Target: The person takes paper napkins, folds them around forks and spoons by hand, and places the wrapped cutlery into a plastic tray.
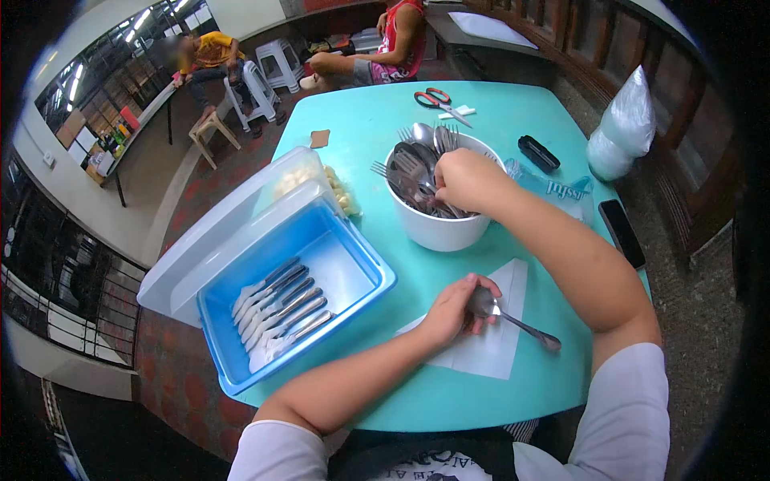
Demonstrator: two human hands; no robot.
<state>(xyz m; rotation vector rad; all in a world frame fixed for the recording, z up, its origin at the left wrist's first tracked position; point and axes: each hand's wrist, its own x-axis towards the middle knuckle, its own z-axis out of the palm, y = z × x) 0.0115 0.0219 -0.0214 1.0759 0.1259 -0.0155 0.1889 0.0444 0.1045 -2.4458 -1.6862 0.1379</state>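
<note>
My left hand (459, 313) is closed around the bowl of a metal spoon (520, 322), whose handle points to the lower right. Under it lies a white paper sheet (497, 357) on the turquoise table. My right hand (467, 181) reaches over the rim of a white bucket (441, 232) full of forks and spoons; its fingers are pressed together among the cutlery, and what they hold is hidden. To the left, a blue container (353, 280) with a raised clear lid (233, 216) holds several cutlery sets (281, 309) with their lower ends wrapped in white.
Orange-handled scissors (439, 103), a black case (538, 154), a phone (622, 232) and plastic packaging (561, 192) lie around the bucket. A bag of pale pieces (341, 192) lies behind the container. Two people sit beyond the table, near stools (279, 64).
</note>
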